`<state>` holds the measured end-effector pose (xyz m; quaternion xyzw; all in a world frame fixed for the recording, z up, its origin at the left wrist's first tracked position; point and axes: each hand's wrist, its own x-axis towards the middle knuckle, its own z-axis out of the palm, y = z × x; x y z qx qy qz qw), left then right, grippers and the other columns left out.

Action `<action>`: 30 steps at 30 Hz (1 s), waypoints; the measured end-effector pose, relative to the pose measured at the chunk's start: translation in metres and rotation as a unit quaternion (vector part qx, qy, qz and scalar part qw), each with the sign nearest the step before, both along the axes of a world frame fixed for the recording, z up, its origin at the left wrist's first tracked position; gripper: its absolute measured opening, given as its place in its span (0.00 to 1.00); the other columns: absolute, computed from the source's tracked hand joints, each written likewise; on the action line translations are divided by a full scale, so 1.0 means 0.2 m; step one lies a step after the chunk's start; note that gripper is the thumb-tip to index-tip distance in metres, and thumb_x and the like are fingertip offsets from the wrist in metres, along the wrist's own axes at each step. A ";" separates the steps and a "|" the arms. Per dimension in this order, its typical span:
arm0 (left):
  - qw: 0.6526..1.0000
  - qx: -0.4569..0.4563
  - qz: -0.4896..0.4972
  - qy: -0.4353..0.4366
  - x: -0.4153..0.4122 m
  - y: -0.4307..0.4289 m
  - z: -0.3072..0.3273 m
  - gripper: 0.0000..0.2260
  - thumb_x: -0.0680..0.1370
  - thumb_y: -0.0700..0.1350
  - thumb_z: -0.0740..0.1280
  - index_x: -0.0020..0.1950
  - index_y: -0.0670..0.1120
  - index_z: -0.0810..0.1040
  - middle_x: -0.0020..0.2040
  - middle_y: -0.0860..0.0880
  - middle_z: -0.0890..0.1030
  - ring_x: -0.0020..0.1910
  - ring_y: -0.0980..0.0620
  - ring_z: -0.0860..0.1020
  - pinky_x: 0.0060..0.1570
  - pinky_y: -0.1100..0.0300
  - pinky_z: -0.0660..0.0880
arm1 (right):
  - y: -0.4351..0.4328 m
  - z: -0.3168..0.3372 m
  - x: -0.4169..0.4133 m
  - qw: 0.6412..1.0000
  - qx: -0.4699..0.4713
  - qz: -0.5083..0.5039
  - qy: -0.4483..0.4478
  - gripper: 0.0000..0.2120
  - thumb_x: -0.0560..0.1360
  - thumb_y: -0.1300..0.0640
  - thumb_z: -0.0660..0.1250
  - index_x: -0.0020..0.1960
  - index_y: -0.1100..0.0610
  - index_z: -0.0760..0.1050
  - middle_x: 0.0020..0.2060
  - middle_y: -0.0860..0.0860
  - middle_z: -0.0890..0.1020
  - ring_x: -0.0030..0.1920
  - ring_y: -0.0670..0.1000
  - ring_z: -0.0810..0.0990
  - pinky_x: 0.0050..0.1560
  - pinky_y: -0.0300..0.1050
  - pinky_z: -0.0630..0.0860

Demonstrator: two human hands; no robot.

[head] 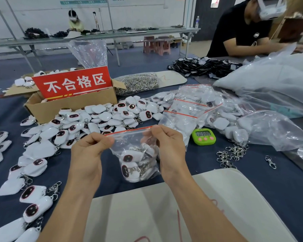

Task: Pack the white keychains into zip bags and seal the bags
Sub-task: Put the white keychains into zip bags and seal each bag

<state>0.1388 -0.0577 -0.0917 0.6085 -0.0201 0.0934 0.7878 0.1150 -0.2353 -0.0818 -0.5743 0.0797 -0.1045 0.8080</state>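
Clear crinkly zip bag [131,139] w/ red seal strip, held above the dark tabletop [206,159], near centre. Left hand [87,151] & right hand [170,147] each pinch a top corner. Glossy rounded white keychains [129,165] inside, count unclear. Can't tell if sealed.

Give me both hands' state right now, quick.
Left hand: closed, pinching the left end of the zip bag at its red strip.
Right hand: closed, pinching the right end of the same bag.
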 end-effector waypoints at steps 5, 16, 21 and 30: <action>0.999 -0.014 -0.029 -0.021 0.00 -0.03 0.00 0.08 0.69 0.40 0.71 0.31 0.50 0.83 0.32 0.52 0.82 0.35 0.58 0.80 0.41 0.69 0.77 | 0.01 -0.01 0.01 1.000 -0.011 -0.018 -0.018 0.21 0.82 0.62 0.66 0.32 0.52 0.83 0.31 0.54 0.84 0.34 0.48 0.79 0.44 0.43 0.79; 0.999 0.037 -0.034 -0.018 -0.06 -0.14 0.02 0.08 0.62 0.46 0.79 0.40 0.47 0.88 0.39 0.46 0.87 0.38 0.51 0.85 0.37 0.63 0.80 | 0.06 -0.01 -0.02 0.992 -0.096 0.033 -0.070 0.11 0.73 0.64 0.75 0.36 0.50 0.84 0.33 0.53 0.86 0.35 0.46 0.82 0.36 0.41 0.80; 0.999 0.023 -0.034 -0.006 -0.06 -0.14 0.03 0.08 0.60 0.40 0.81 0.35 0.48 0.86 0.34 0.46 0.85 0.35 0.49 0.83 0.36 0.58 0.80 | 0.08 -0.01 -0.03 0.993 -0.053 0.064 -0.082 0.10 0.75 0.68 0.74 0.38 0.55 0.86 0.37 0.56 0.87 0.39 0.51 0.86 0.41 0.43 0.81; 0.998 0.011 -0.044 0.034 -0.03 -0.12 0.00 0.10 0.70 0.48 0.74 0.43 0.42 0.88 0.44 0.38 0.85 0.44 0.43 0.83 0.50 0.53 0.80 | 0.04 -0.03 -0.01 0.998 -0.014 0.044 -0.038 0.11 0.77 0.58 0.70 0.37 0.55 0.86 0.38 0.57 0.87 0.40 0.54 0.85 0.50 0.55 0.83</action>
